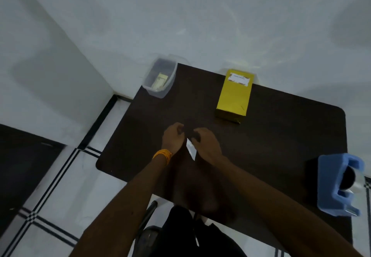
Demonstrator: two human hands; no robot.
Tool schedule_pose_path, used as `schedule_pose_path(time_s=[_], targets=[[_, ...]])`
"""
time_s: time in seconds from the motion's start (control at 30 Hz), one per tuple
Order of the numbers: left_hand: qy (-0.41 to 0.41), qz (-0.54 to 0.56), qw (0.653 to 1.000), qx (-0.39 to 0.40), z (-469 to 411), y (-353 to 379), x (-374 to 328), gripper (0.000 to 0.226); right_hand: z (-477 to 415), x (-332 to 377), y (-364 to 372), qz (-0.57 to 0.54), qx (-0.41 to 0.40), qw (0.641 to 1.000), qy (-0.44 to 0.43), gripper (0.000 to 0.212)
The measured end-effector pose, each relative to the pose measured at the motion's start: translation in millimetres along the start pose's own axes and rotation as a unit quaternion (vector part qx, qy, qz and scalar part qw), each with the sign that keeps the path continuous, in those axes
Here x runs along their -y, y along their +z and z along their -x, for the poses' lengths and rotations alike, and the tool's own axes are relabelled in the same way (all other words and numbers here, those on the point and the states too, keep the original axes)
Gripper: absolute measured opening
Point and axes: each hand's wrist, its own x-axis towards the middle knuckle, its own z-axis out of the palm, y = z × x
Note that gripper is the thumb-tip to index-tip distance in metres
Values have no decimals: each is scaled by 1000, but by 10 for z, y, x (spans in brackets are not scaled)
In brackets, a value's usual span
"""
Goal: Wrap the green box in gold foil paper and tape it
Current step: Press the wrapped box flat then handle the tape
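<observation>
Forearms outstretched from the near edge, hands meeting over the middle of a dark table (281, 136).
Left hand (172, 138), orange thread band (162, 155) at the wrist, and right hand (208, 148): fingers curled, fingertips nearly touching, with a pale strip (190, 149) between them; which hand grips it cannot be told. Gold-wrapped box (233, 94), white label on top, lies flat at the far edge, well apart from both hands. Clear plastic tub (160, 94) at the far left corner. Blue tape dispenser (331, 186) at the right edge.
</observation>
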Motion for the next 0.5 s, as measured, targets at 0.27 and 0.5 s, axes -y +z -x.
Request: schedule_pose_path(time_s=[0.27,0.5], targets=[[-72,36,992,98,240,180,443,54,238,-54,342,132,82,988,5,65],[-21,-16,992,123,144,287,422,64,224,-13,451,127,9,992,-10,30]])
